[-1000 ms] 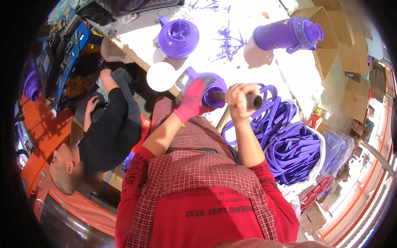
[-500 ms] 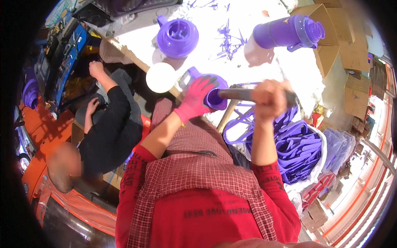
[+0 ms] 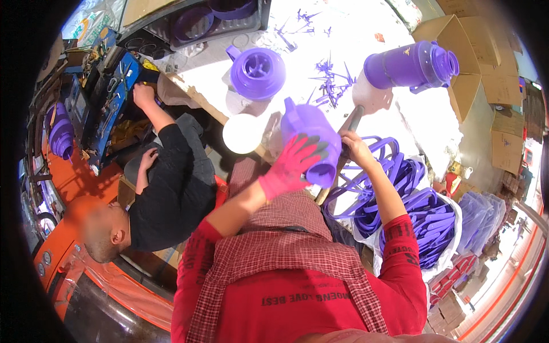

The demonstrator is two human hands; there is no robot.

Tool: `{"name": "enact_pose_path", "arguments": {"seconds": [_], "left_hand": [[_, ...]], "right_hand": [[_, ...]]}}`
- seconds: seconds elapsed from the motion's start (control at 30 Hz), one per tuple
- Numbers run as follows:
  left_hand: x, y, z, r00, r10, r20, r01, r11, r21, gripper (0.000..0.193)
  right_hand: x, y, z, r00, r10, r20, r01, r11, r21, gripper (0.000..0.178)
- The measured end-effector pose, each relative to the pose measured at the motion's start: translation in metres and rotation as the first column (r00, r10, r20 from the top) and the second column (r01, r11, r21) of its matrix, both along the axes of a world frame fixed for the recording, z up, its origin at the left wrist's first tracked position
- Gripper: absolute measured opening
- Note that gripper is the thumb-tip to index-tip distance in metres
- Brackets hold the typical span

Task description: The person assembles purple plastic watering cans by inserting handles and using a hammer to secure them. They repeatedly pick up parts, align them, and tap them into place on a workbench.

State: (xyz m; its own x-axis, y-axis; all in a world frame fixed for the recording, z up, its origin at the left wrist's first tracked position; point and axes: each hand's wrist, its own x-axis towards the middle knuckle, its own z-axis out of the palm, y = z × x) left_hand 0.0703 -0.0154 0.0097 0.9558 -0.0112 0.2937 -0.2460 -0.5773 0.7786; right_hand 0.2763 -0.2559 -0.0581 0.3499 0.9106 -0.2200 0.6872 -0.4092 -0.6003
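Note:
My left hand [image 3: 293, 166], in a pink glove with grey fingertips, is closed on the side of a purple flask body [image 3: 311, 127]. The flask leans, its open mouth toward me and its loop handle at the far end. My bare right hand [image 3: 355, 147] is beside the flask, its fingers closed round a dark bar-like tool [image 3: 355, 118] whose exact kind I cannot make out. One end of the tool points away over the table; the rest is partly hidden by the hand and flask. A round white disc-like piece [image 3: 242, 133] is left of the flask, by the table edge.
Purple flasks [image 3: 258, 73] [image 3: 407, 66] stand or lie farther back, with purple plastic scraps [image 3: 333, 83] between them. Purple handle strips [image 3: 426, 223] fill a white sack at right. Cardboard boxes [image 3: 457, 51] line the far right. A co-worker [image 3: 166, 188] sits at left.
My right hand has drawn the tool out of the flask's mouth and lowered it to the flask's right side. The flask has tilted, its mouth now facing more toward me.

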Motion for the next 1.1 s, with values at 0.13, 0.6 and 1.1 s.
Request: {"name": "enact_pose_path", "arguments": {"seconds": [0.13, 0.6, 1.1], "left_hand": [[-0.034, 0.004, 0.022, 0.978, 0.056, -0.201, -0.095, 0.977, -0.189, 0.083], [-0.046, 0.016, -0.012, 0.977, 0.161, -0.138, -0.190, 0.954, -0.233, 0.072], [-0.024, 0.014, 0.049, 0.932, 0.174, -0.319, -0.235, 0.958, -0.165, 0.095]], "right_hand": [[0.050, 0.092, 0.007, 0.959, -0.282, 0.039, 0.277, 0.955, 0.107, 0.031], [0.135, 0.389, -0.062, 0.830, 0.272, 0.487, -0.344, 0.937, 0.063, 0.018], [-0.088, 0.041, 0.141, 0.092, -0.773, -0.627, 0.918, 0.310, -0.247, 0.007]]}}
